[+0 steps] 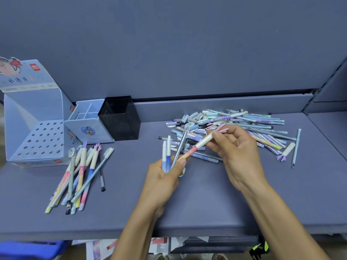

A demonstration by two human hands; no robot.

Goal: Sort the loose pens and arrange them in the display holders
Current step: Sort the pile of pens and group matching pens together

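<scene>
The left hand (165,177) sits near the middle of the grey shelf (187,203), fingers curled tight round a small bundle of pens (167,150) that stand up towards twelve o'clock: two with white caps and blue barrels, and a clear grey one leaning to one o'clock. The right hand (234,149), at two o'clock from the left, pinches a pink-and-white pen (199,146) between thumb and fingertips at its white cap. This pen slants from the purple petal top at its upper right end down to its yellow tip, which lies under the left thumb, so both hands have it.

The loose pile of pens and caps (244,122) lies just behind the right hand, at one o'clock in the view, spread across the shelf in pastel blues, purples and yellows. At three o'clock from the pile a single pale blue pen (296,147) lies apart, with a white cap with purple petals (286,152) beside it.

At nine o'clock from the left hand a sorted bunch of pens (80,175) lies on the shelf, caps pointing away. Behind it, at ten o'clock, stands the cardboard display box (43,139) with its tray of round holes, which look unfilled, though the angle is poor. Touching its right side is a pale blue divided holder (88,124), and against that a black mesh pen cup (120,119)
</scene>
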